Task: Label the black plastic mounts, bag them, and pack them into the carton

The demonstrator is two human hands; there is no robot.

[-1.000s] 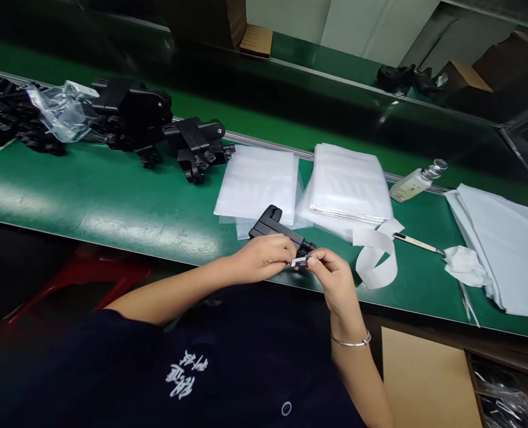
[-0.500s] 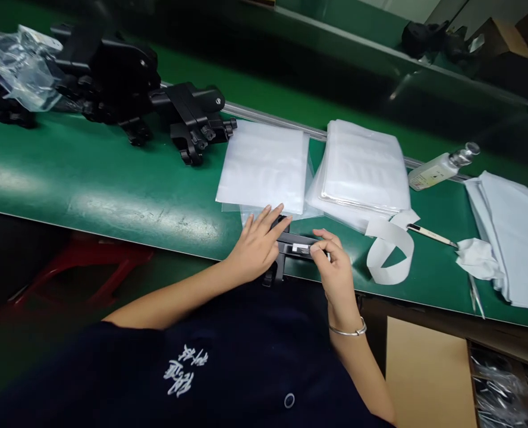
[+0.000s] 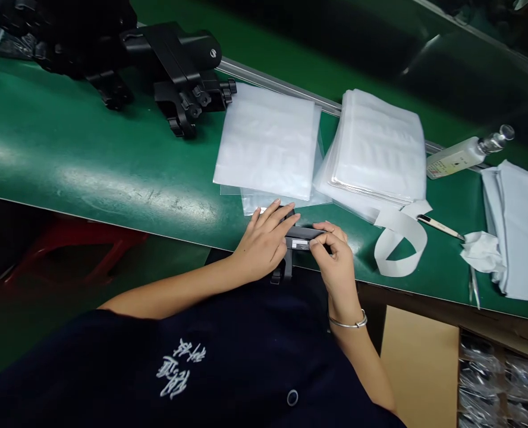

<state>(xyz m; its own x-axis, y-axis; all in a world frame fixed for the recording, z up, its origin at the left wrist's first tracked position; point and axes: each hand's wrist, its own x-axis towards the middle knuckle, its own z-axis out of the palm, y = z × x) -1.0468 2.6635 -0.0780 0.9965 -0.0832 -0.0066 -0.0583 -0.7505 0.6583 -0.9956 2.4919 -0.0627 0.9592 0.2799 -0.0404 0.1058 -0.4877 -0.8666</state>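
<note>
A black plastic bracket-like part [image 3: 300, 232] lies at the front edge of the green bench, close against my body. On its near face sits a small white label [image 3: 299, 244] with dark print. My left hand [image 3: 264, 244] rests over the part's left end, fingers stretched out and slightly apart, covering that end. My right hand [image 3: 334, 251] is closed in a pinch, thumb and index finger at the label's right end. Its other fingers curl behind the part, so their contact is partly hidden.
Stacks of clear plastic bags [image 3: 268, 139] [image 3: 377, 148] lie beyond my hands. Black assemblies [image 3: 179, 71] stand at the back left. To the right are a curled white strip [image 3: 400, 261], a pen-like tool [image 3: 440, 226], tweezers [image 3: 473, 288], crumpled tissue [image 3: 482, 252], a pump bottle [image 3: 460, 157] and white cloths [image 3: 520, 232].
The camera view has shifted and come closer to the bench. The white label now looks flatter along the black part. Both hands keep nearly the same places on it.
</note>
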